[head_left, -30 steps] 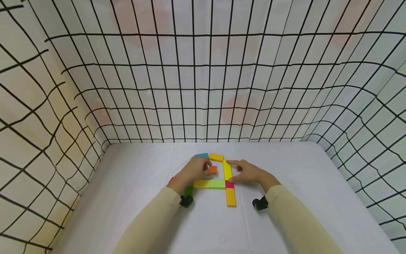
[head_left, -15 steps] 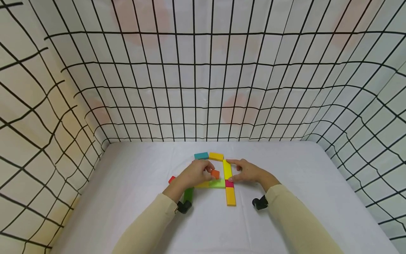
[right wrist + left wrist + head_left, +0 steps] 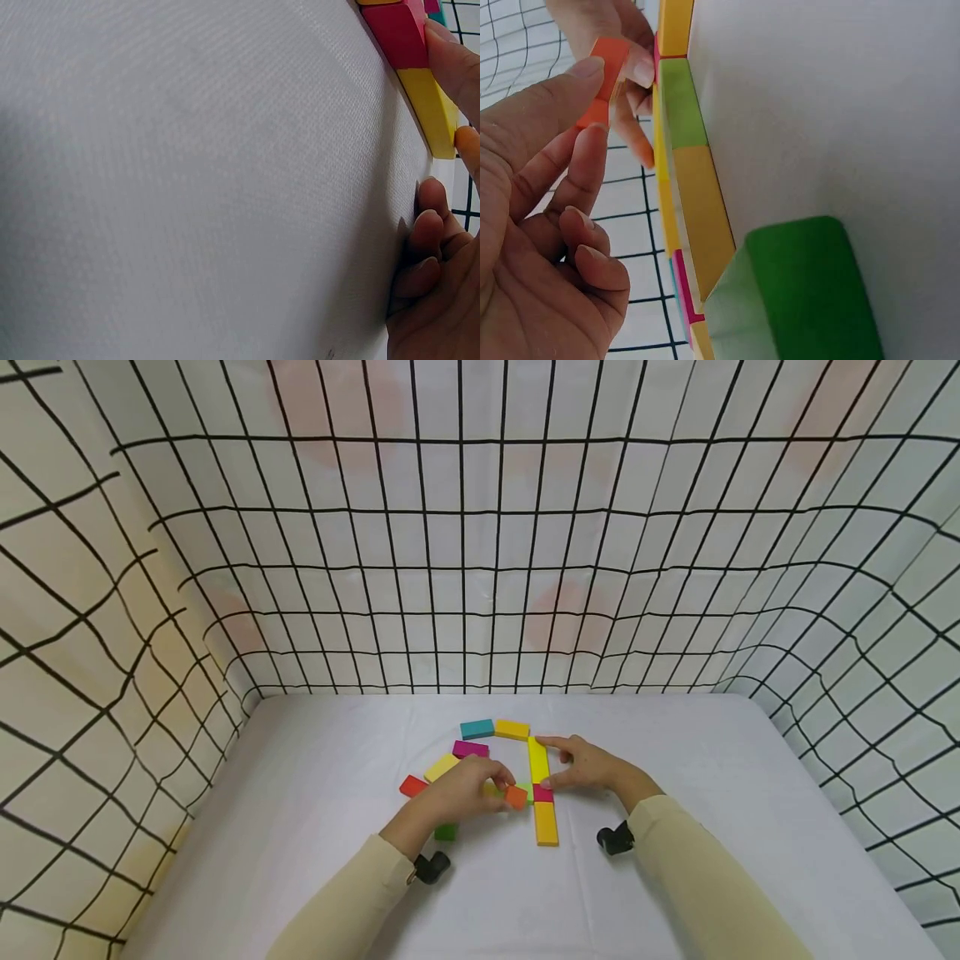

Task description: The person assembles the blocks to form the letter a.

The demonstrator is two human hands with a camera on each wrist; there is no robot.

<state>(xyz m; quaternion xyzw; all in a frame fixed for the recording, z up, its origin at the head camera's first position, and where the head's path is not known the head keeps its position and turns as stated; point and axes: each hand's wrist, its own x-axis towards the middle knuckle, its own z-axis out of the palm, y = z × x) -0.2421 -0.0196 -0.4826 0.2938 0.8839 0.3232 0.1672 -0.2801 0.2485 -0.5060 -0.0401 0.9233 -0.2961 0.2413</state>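
Observation:
My left hand (image 3: 472, 789) pinches a small orange block (image 3: 516, 797) between thumb and fingertips; in the left wrist view the block (image 3: 612, 64) is raised off the cloth. It overlaps the light green block (image 3: 526, 791) in the head view. My right hand (image 3: 592, 767) touches the row on the right: its index fingertip is at the far end of a long yellow block (image 3: 538, 760), its thumb at the seam with a pink block (image 3: 543, 793). An amber block (image 3: 546, 823) continues that row nearer me. Part of a dark green block (image 3: 446, 832) shows below my left wrist.
Teal (image 3: 477, 728) and golden (image 3: 512, 729) blocks lie along the back of the layout. Magenta (image 3: 471, 748), pale yellow (image 3: 441, 767) and red (image 3: 413, 786) blocks form its left side. A black wire grid (image 3: 480, 567) stands behind the white-covered table (image 3: 750, 760).
My left hand has carried the orange block nearer and slightly right, from inside the layout to over the light green block. The magenta and pale yellow blocks are uncovered. My right hand has stayed put.

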